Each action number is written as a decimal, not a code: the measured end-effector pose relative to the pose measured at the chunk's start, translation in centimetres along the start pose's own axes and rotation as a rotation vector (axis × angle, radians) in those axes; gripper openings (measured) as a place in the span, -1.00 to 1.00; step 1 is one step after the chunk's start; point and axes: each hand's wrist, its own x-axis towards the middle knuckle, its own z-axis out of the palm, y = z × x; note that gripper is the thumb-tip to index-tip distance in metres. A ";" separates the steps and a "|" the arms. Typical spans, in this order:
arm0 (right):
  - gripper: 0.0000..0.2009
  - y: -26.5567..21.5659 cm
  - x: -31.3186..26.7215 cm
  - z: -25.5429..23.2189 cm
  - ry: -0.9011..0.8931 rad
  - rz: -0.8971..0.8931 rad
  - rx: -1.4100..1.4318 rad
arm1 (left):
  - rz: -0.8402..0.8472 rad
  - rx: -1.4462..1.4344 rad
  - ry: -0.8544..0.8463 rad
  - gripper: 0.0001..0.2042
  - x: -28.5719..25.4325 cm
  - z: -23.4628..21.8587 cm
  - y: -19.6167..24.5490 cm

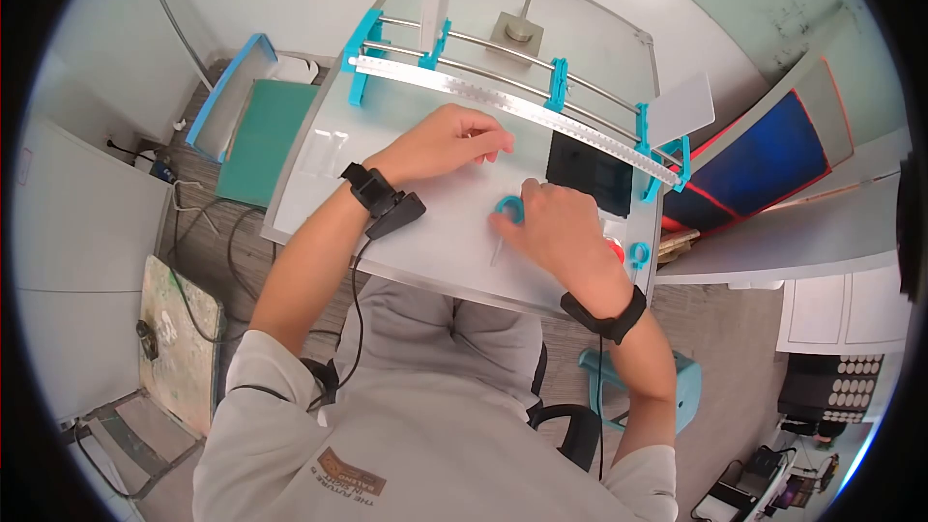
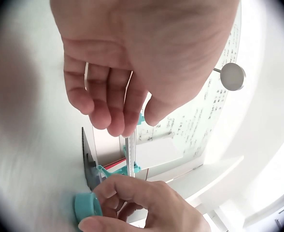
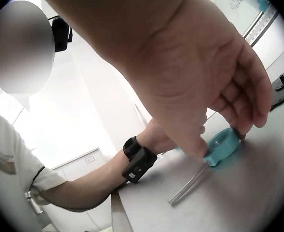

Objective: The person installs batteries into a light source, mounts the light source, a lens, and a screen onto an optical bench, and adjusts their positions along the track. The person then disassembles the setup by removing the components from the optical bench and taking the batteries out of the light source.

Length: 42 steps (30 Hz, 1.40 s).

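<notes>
The right hand (image 1: 556,232) is low over the table, its thumb and fingertips around a teal ring (image 1: 509,210) with a clear rod attached. In the right wrist view the ring (image 3: 222,146) stands on its edge between thumb and fingers, and the rod (image 3: 188,185) slants down onto the tabletop. Left of it, the left hand (image 1: 447,143) hangs over the table holding nothing; in the left wrist view its fingers (image 2: 99,104) are relaxed and slightly bent. The ring (image 2: 87,207) also shows there beside the right thumb.
Behind the hands stands a rail frame with teal supports and a ruler (image 1: 464,89), carrying a white block (image 1: 437,2) and a white panel (image 1: 681,111). A black tray-like piece (image 1: 588,174) lies under the ruler. Another small teal ring (image 1: 640,254) and a red item (image 1: 615,249) are at the right.
</notes>
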 end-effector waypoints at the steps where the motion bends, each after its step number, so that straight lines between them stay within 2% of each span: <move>1: -0.56 0.1 0.0 0.0 0.003 -0.008 -0.009 | -0.003 -0.004 -0.004 -0.71 0.1 0.0 0.0; 3: -0.56 0.1 0.0 -0.2 0.001 -0.012 -0.014 | 0.010 -0.005 -0.018 -0.71 0.1 0.0 -0.2; 5: -0.56 0.0 0.1 -0.6 -0.079 -0.008 -0.025 | 0.008 -0.015 -0.016 -0.71 0.1 0.1 -0.4; 9: -0.56 0.0 0.0 -0.4 -0.061 -0.004 -0.026 | -0.007 -0.011 -0.009 -0.72 0.1 0.0 -0.3; 14: -0.51 0.3 -0.4 -0.2 0.036 -0.013 0.015 | -0.025 0.021 0.007 -0.72 0.0 0.0 0.0; 18: -0.47 0.7 -1.2 -1.4 0.024 0.056 0.005 | -0.066 0.038 0.007 -0.73 -0.1 0.2 0.3; 20: -0.46 2.0 -1.8 -2.3 0.143 0.067 0.098 | -0.086 0.043 -0.007 -0.73 -0.1 0.2 0.2; 21: -0.46 3.0 -2.1 -3.1 0.148 0.079 0.094 | -0.107 0.048 -0.003 -0.73 -0.1 0.2 0.2; 25: -0.47 7.3 -3.1 -8.4 0.095 0.386 0.051 | -0.115 0.039 0.001 -0.73 -0.2 0.3 0.6; 27: -0.42 9.6 -3.2 -10.1 0.176 0.526 0.056 | -0.118 0.022 0.020 -0.73 -0.4 0.4 1.1; 28: -0.42 10.3 -3.1 -10.5 0.185 0.525 0.050 | -0.107 0.023 0.021 -0.73 -0.4 0.3 1.0; 30: -0.39 11.6 -2.6 -10.8 0.491 0.457 0.139 | -0.027 0.016 0.033 -0.75 -0.4 0.2 1.0; 32: -0.37 12.3 -1.8 -11.1 0.522 0.417 0.165 | -0.007 -0.044 0.052 -0.70 -0.6 0.2 1.7; 33: -0.43 11.9 -1.4 -11.4 0.511 0.408 0.145 | 0.002 -0.110 0.067 -0.60 -0.8 0.3 2.0; 34: -0.48 11.7 -1.1 -11.7 0.501 0.400 0.125 | 0.004 -0.107 0.065 -0.60 -0.9 0.3 1.9; 36: -0.53 12.3 -0.2 -11.1 0.546 0.393 0.139 | 0.045 -0.142 0.063 -0.42 -0.7 0.3 1.4; 42: -0.59 12.5 0.8 -10.5 0.662 0.353 0.144 | 0.043 -0.063 0.067 -0.40 -0.4 0.3 0.3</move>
